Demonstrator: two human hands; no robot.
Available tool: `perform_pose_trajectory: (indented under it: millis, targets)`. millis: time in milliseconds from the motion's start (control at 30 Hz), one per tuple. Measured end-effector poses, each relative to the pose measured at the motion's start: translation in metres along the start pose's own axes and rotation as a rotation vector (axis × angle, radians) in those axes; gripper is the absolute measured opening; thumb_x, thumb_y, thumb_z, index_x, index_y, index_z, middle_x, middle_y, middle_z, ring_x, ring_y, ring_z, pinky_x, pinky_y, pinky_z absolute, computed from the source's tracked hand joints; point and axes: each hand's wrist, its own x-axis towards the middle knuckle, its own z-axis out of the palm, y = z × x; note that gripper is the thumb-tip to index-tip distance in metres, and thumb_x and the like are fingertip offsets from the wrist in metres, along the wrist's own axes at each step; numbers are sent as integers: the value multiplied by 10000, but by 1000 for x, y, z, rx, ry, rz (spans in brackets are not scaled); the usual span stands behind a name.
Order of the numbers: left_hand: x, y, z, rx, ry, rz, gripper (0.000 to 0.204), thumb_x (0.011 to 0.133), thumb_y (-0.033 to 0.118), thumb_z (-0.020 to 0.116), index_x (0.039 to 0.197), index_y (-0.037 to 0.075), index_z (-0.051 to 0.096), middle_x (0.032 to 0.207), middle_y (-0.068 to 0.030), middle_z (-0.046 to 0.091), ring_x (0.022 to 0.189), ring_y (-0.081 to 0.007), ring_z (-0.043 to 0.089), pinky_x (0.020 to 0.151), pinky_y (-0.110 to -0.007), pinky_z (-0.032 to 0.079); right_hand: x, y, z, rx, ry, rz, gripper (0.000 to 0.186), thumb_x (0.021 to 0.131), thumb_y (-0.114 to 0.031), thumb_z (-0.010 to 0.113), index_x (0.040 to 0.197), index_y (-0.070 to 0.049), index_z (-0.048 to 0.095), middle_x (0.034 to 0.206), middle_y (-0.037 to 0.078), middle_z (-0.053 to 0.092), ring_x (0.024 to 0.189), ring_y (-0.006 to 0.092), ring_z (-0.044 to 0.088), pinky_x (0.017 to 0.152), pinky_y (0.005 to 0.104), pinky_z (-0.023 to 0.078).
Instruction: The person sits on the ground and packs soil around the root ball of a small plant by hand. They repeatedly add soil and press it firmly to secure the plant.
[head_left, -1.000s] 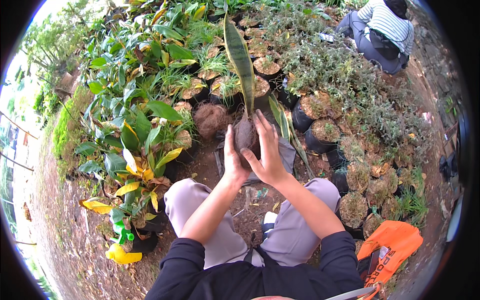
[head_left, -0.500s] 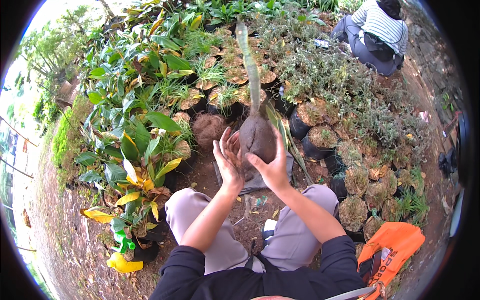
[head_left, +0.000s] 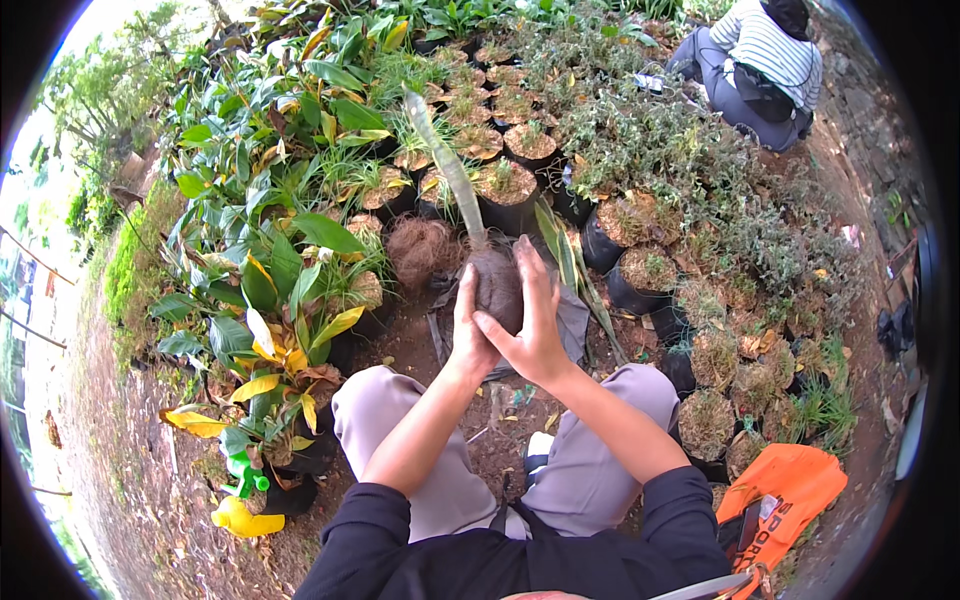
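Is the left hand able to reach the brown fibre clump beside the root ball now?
Probably not at once. The left hand is pressed on the root ball together with the right hand. The fibre clump lies close to its left with open ground between, so it must let go first.

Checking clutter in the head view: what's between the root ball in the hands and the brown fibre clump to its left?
Head view: bare dark soil only. The root ball, held by both hands, and the fibre clump have nothing else between them.
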Motion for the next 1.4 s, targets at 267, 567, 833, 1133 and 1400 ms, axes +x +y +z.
perform_pose_trajectory:
  millis: [267, 567, 833, 1133, 1400]
  targets:
    - [3, 10, 5, -118, 84, -78, 557, 952, 522, 430, 1298, 94, 515, 1248, -110, 587, 1124, -257, 582, 1005, -410, 449, 10, 12, -11, 419, -99, 92, 792, 851, -344, 660, 1446, 25, 291, 1495, 196, 303, 1406, 325, 268, 1141, 415, 196]
    - [-1, 28, 2, -95, 75, -96, 437, 924, 412, 558, 1258, 130, 545, 1217, -89, 612, 1108, -246, 607, 959, -422, 504, 13, 5, -32, -69, -263, -156, 726, 720, -342, 777, 1365, -134, 515, 1441, 86, 450, 1353, 344, 365, 1123, 543, 197]
    - [-6, 22, 3, -18, 53, -74, 377, 918, 305, 571, 1223, 86, 545, 1146, -89, 635, 1040, -219, 631, 926, -380, 514, 15, 7, -32, -67, -207, -103, 753, 664, -366, 805, 1337, -149, 544, 1412, 54, 487, 1336, 338, 385, 1109, 566, 191]
    - [-2, 17, -7, 51, 130, 21, 393, 912, 280, 595, 1217, 39, 535, 1120, -113, 634, 1002, -214, 641, 895, -381, 530, 19, -1, -30, 26, -173, -29, 744, 684, -343, 812, 1319, -65, 541, 1391, 109, 497, 1329, 306, 398, 1111, 478, 240]
    - [1, 16, -4, 6, 162, 61, 355, 906, 291, 611, 1163, 53, 554, 1077, -97, 642, 969, -208, 647, 846, -378, 545, 17, 3, -27, 212, -153, 56, 656, 707, -241, 810, 1283, -42, 566, 1311, 145, 539, 1235, 302, 505, 1045, 402, 379]
